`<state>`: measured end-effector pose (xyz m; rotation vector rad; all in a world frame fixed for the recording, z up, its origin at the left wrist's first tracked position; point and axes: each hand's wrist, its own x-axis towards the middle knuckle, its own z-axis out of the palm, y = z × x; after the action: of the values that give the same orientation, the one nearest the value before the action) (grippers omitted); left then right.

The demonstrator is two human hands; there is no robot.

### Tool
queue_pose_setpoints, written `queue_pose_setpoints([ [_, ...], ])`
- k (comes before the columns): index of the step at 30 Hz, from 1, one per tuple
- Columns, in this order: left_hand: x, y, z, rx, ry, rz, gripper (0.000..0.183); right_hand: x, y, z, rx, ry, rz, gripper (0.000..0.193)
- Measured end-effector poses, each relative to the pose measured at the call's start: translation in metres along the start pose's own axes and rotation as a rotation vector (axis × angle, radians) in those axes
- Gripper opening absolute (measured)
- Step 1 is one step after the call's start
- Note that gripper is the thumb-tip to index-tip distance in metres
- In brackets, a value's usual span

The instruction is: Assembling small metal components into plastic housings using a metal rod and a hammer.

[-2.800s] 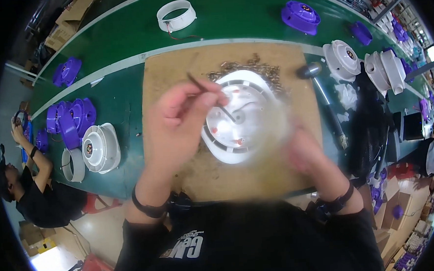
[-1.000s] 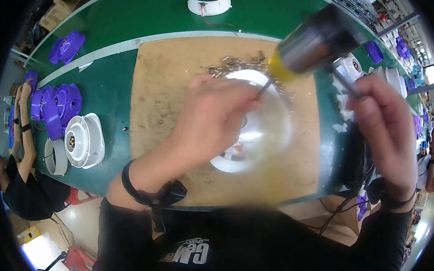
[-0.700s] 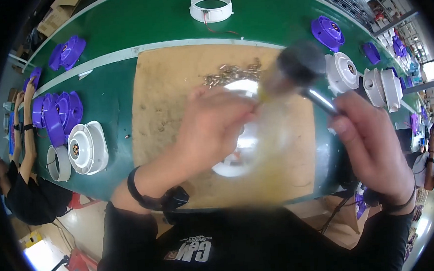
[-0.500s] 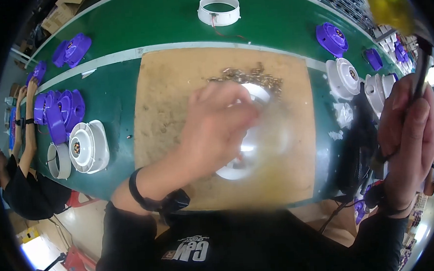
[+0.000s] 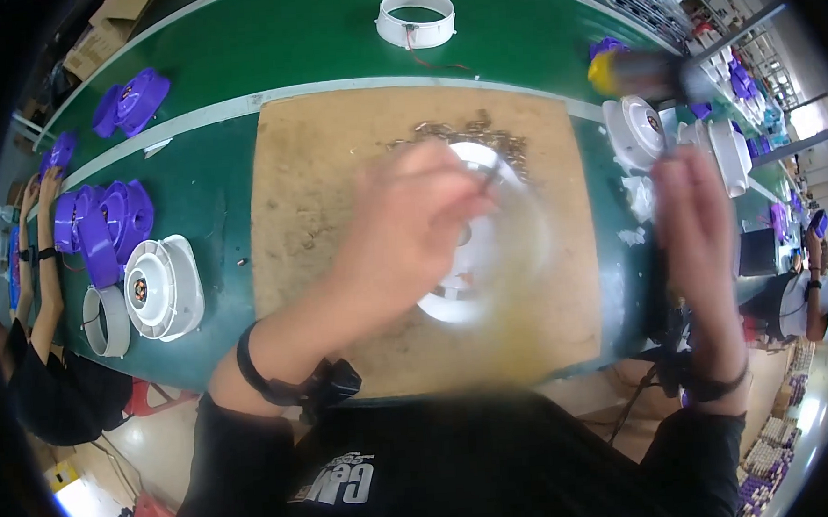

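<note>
My left hand is over a white round plastic part, its fingers pinched on a thin dark metal piece, too blurred to name more exactly. The hand covers much of the white part's left side. To the right, my right hand is raised and closed round the handle of a mallet with a yellow face and a dark head, smeared by motion. A pile of small brass-coloured metal pieces lies just beyond the white part, on a tan board.
White fan-like housings and purple ones stand on the left of the green table. A white ring with a wire sits at the back. More white housings are at the right. Other people work at both sides.
My right hand with the mallet has swung inward to the left from the far right. My left hand stays over the white part. The view has shifted slightly.
</note>
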<state>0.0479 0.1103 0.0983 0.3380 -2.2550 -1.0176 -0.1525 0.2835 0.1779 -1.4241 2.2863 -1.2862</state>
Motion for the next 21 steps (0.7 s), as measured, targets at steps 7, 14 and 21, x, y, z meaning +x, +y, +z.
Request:
queue_pose_setpoints([
  [7, 0.022, 0.008, -0.039, -0.358, 0.150, -0.164, 0.006, -0.021, 0.151, 0.033, -0.536, 0.107, 0.124, 0.015],
  [14, 0.032, -0.061, -0.069, -0.656, 0.558, -0.334, 0.017, -0.030, 0.052, 0.039, -0.583, -0.030, -0.612, 0.019],
  [21, 0.013, -0.148, -0.040, -1.135, 0.621, -0.624, 0.013, -0.032, -0.004, 0.069, -0.554, -0.429, -0.971, 0.044],
])
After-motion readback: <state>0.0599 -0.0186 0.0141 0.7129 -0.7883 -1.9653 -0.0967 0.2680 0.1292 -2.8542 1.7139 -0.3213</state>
